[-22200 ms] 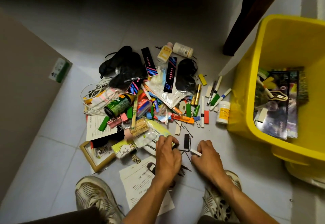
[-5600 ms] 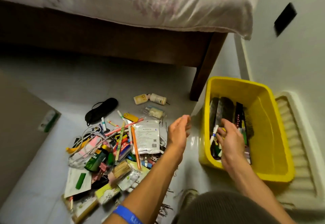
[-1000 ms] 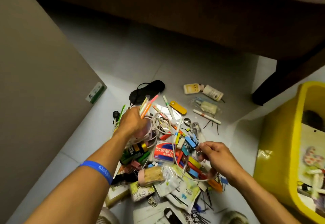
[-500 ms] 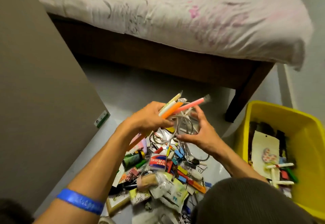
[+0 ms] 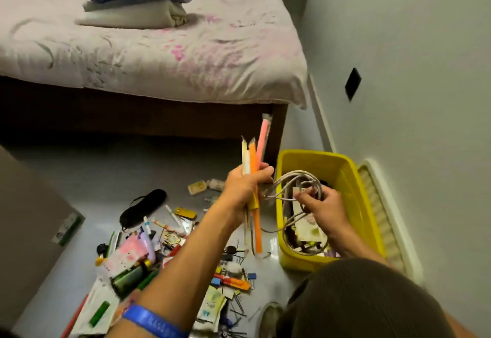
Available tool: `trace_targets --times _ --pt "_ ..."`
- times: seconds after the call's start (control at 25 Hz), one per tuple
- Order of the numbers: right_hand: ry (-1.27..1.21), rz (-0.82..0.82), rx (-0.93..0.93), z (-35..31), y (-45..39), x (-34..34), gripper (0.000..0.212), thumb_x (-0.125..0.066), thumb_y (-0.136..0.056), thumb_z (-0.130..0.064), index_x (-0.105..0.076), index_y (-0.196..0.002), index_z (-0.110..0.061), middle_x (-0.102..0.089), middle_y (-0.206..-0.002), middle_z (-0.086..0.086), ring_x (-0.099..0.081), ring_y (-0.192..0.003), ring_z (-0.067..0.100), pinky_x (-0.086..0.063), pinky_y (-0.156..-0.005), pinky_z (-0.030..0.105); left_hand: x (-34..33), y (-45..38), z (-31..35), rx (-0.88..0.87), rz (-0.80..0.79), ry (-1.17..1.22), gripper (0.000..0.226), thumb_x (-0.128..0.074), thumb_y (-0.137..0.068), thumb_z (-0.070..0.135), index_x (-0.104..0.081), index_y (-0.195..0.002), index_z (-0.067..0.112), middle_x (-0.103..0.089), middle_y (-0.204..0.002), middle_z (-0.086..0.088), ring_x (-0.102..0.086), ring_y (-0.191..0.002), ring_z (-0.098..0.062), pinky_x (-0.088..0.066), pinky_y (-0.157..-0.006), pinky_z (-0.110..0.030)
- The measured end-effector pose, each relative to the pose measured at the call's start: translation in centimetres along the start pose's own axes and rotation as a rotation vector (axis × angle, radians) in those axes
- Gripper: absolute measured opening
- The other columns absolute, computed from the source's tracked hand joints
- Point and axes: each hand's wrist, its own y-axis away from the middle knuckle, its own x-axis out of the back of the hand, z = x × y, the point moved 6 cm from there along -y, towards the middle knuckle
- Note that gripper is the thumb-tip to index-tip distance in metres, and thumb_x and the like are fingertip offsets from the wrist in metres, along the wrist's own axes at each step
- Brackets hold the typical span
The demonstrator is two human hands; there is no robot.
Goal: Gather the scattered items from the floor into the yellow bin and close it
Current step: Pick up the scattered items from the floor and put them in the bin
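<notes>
My left hand grips a bundle of long sticks, pink, orange and cream, held upright just left of the yellow bin. My right hand is over the bin's open top and pinches a looped grey cable that hangs partly into the bin. The bin holds papers and small items under the cable. A pile of scattered items stays on the floor at lower left: a black eye mask, pens, clips, a green can, papers, hairpins.
A bed with folded towels stands behind; its dark leg is beside the bin's far corner. A ribbed white lid lies right of the bin against the wall. A grey panel borders the left. My knee fills the lower right.
Both hands have carried the sticks and the cable rightward from above the pile to the bin. My right hand is now over the bin with the cable drooping inside.
</notes>
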Motion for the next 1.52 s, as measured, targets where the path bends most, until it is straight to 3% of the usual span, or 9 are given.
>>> trace_targets --times 0.2,0.44,0.64,0.72,0.84,1.0,1.2,1.44,1.52 --pt "-0.163 0.193 -0.272 4.0 -0.8 5.8 0.005 -0.075 -0.083 -0.021 -0.073 -0.082 -0.016 -0.074 -0.068 0.0 -0.069 -0.061 0.016 -0.054 -0.055 0.03 -6.6 -3.1 -6.9 0.293 0.079 0.003 0.021 -0.072 -0.087 0.028 -0.062 -0.098 0.013 -0.063 -0.079 -0.008 -0.056 -0.062 -0.015 -0.053 -0.06 -0.029" --pt "-0.491 0.344 -0.161 3.6 -4.5 8.3 0.015 -0.061 -0.093 -0.017 -0.065 -0.078 -0.018 -0.054 -0.051 -0.007 -0.039 -0.031 0.001 -0.027 -0.03 0.014 -11.2 -9.4 -7.5 0.133 0.134 -0.032 0.022 -0.068 -0.086 0.046 -0.062 -0.09 0.025 -0.063 -0.077 0.001 -0.058 -0.062 -0.012 -0.051 -0.052 -0.023" --pt "-0.544 0.343 -0.304 6.1 -7.0 8.2 0.01 -0.06 -0.093 -0.019 -0.059 -0.085 -0.014 -0.053 -0.059 0.001 -0.032 -0.033 0.006 -0.022 -0.032 0.014 -10.0 -12.0 -10.8 0.289 0.076 -0.178 0.06 -0.058 -0.082 0.068 -0.064 -0.118 0.021 -0.07 -0.109 -0.007 -0.068 -0.099 -0.028 -0.054 -0.092 -0.046" --pt "-0.406 0.184 -0.507 9.0 -6.0 6.2 0.011 -0.057 -0.095 -0.02 -0.061 -0.1 -0.011 -0.06 -0.075 0.005 -0.048 -0.046 0.01 -0.034 -0.039 0.021 -9.1 -11.3 -13.6 0.434 -0.003 -0.223 0.076 -0.048 -0.082 0.076 -0.06 -0.131 0.02 -0.067 -0.12 -0.007 -0.063 -0.111 -0.03 -0.049 -0.098 -0.046" --pt "-0.11 -0.039 -0.684 13.2 -3.3 3.5 0.037 -0.057 -0.096 -0.025 -0.05 -0.132 -0.016 -0.063 -0.119 0.005 -0.062 -0.097 0.022 -0.05 -0.074 0.036 -7.6 -10.1 -14.9 0.356 -0.019 -0.318 0.056 -0.042 -0.093 0.064 -0.072 -0.112 0.021 -0.075 -0.095 0.001 -0.069 -0.09 -0.015 -0.054 -0.073 -0.029" --pt "0.187 -0.034 -0.525 13.2 -2.6 2.2 0.037 -0.063 -0.092 -0.016 -0.058 -0.128 -0.015 -0.066 -0.115 0.004 -0.062 -0.094 0.02 -0.05 -0.079 0.034 -6.5 -7.8 -13.1 0.194 -0.021 -0.361 0.04 -0.047 -0.098 0.048 -0.072 -0.101 0.017 -0.072 -0.094 0.0 -0.066 -0.089 -0.017 -0.052 -0.077 -0.031" --pt "0.628 -0.289 -0.358 12.0 -1.1 1.2 0.004 -0.07 -0.087 -0.025 -0.067 -0.09 -0.024 -0.07 -0.099 0.003 -0.066 -0.088 0.02 -0.056 -0.082 0.041 -3.7 -4.8 -11.8 0.143 -0.11 -0.457 0.017 -0.054 -0.097 0.025 -0.065 -0.11 0.024 -0.067 -0.094 0.009 -0.064 -0.084 -0.005 -0.047 -0.061 -0.016" --pt "0.228 -0.244 -0.082 7.5 1.5 0.9 0.01 -0.073 -0.086 -0.019 -0.068 -0.082 -0.028 -0.07 -0.081 -0.001 -0.067 -0.075 0.017 -0.06 -0.066 0.04 -4.7 -3.2 -10.9 -0.039 -0.282 -0.694 0.065 -0.058 -0.092 0.006 -0.037 -0.147 0.033 -0.04 -0.145 0.004 -0.045 -0.127 -0.018 -0.047 -0.103 -0.037" --pt "0.052 -0.18 -0.021 6.0 2.0 2.0 0.013 -0.07 -0.088 -0.012 -0.07 -0.085 -0.024 -0.069 -0.08 0.004 -0.066 -0.071 0.017 -0.057 -0.058 0.031 -4.9 -3.6 -10.2 -0.097 -0.245 -0.721 0.054 -0.057 -0.093 0.009 -0.046 -0.14 0.034 -0.044 -0.144 0.001 -0.048 -0.126 -0.021 -0.047 -0.103 -0.044"
